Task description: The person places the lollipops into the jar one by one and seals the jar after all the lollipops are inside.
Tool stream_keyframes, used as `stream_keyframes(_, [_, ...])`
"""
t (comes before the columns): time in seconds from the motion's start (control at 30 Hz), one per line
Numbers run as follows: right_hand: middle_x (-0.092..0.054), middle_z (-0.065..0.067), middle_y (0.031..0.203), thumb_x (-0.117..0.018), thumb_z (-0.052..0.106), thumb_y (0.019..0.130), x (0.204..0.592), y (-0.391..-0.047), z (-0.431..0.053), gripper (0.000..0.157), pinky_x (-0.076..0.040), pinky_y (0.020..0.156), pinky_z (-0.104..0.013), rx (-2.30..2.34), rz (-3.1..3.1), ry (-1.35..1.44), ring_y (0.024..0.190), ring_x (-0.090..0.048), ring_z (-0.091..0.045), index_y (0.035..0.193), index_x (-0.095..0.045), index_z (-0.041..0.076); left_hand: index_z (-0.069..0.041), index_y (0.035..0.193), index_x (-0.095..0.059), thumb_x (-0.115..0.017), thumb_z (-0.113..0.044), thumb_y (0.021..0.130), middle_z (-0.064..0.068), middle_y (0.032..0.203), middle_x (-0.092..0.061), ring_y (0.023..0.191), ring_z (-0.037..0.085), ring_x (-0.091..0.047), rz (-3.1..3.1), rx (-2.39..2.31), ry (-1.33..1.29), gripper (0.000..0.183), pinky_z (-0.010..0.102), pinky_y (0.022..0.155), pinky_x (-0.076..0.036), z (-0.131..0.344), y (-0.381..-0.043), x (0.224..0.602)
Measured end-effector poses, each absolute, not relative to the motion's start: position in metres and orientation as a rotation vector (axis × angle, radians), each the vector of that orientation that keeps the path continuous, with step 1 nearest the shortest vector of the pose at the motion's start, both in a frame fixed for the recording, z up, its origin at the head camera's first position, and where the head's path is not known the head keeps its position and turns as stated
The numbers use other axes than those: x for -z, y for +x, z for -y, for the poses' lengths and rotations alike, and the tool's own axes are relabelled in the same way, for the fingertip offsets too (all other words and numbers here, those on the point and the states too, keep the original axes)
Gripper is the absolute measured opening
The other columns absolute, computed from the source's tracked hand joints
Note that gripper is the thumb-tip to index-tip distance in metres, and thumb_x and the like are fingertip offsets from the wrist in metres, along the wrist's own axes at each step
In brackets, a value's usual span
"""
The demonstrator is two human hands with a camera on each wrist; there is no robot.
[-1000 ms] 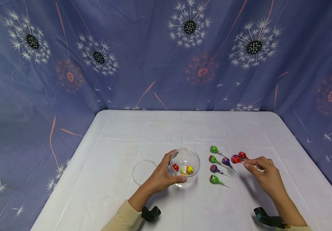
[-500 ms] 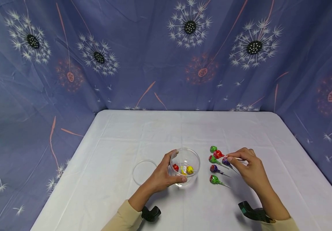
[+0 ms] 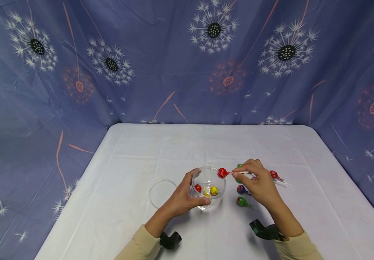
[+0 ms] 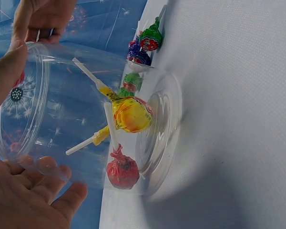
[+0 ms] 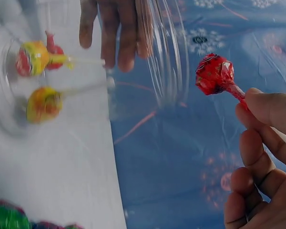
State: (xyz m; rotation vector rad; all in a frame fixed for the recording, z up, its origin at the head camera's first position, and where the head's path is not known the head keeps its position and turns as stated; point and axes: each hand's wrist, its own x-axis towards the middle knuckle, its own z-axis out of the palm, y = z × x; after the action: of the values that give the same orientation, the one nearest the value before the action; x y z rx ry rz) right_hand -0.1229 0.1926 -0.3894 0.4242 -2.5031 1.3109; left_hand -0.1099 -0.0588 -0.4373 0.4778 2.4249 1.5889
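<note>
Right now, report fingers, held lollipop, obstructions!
Left fingers grip clear container. Right fingers pinch red lollipop above container. Three lollipops inside, none in the way.

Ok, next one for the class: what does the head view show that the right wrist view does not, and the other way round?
Only the head view: the pale ring, the cream sleeves and a loose red lollipop right of the right hand.

Only the right wrist view: a distinct second yellow lollipop head in the clear container.

Both: the right hand pinching the held red lollipop, the left hand, and the container.
</note>
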Motion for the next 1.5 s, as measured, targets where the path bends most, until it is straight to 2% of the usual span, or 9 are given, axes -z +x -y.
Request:
stream_keyframes(0.2, [-0.061,0.010,0.081,-0.075,0.019,0.080,0.392,-0.127,-0.173,0.005,-0.038,0.071,-0.023,-1.257,2.523,0.509,0.086,-0.043,-0.004,0.084,-0.074,0.022,-0.025,0.146,-0.023,-0.081,-0.038,0.072,0.008,0.147,-0.038,0.132,0.026,-0.042,-2.434,-1.582,0.486,0.095,0.048,0.108,-0.035,0.058,-0.111,0.437])
stream_keyframes(0.37, [-0.059,0.014,0.080,-0.078,0.018,0.077,0.395,-0.130,-0.159,0.011,-0.037,0.066,-0.024,-1.163,2.548,0.553,0.082,-0.041,-0.004,0.078,-0.071,0.027,-0.026,0.147,-0.022,-0.080,-0.039,0.073,0.008,0.147,-0.037,0.132,0.027,-0.041,-2.430,-1.584,0.500,0.095,0.048,0.108,-0.035,0.059,-0.111,0.437])
stream_keyframes(0.57, [-0.056,0.011,0.078,-0.079,0.018,0.076,0.399,-0.132,-0.148,0.010,-0.033,0.066,-0.026,-1.091,2.559,0.585,0.081,-0.037,-0.006,0.077,-0.071,0.023,-0.026,0.147,-0.021,-0.079,-0.040,0.073,0.007,0.147,-0.037,0.128,0.027,-0.045,-2.413,-1.589,0.512,0.095,0.042,0.102,-0.041,0.058,-0.111,0.438])
stream_keyframes(0.83, [-0.055,0.009,0.077,-0.079,0.014,0.074,0.403,-0.136,-0.139,0.009,-0.033,0.070,-0.028,-1.000,2.565,0.589,0.083,-0.036,-0.009,0.080,-0.074,0.018,-0.026,0.147,-0.022,-0.079,-0.040,0.074,0.003,0.151,-0.032,0.129,0.027,-0.044,-2.398,-1.594,0.513,0.094,0.045,0.103,-0.039,0.058,-0.111,0.438])
stream_keyframes(1.23, [-0.055,0.009,0.077,-0.079,0.015,0.075,0.405,-0.137,-0.136,0.009,-0.032,0.071,-0.028,-0.958,2.551,0.593,0.082,-0.035,-0.008,0.081,-0.074,0.018,-0.024,0.147,-0.021,-0.079,-0.040,0.074,0.003,0.152,-0.032,0.130,0.028,-0.043,-2.416,-1.574,0.512,0.095,0.044,0.103,-0.040,0.058,-0.111,0.437])
stream_keyframes(1.5, [-0.055,0.009,0.080,-0.078,0.018,0.077,0.398,-0.134,-0.144,0.011,-0.034,0.069,-0.026,-1.024,2.487,0.599,0.085,-0.035,-0.006,0.086,-0.073,0.020,-0.027,0.147,-0.021,-0.079,-0.042,0.073,0.006,0.149,-0.035,0.128,0.027,-0.045,-2.437,-1.567,0.504,0.095,0.042,0.101,-0.040,0.060,-0.111,0.438])
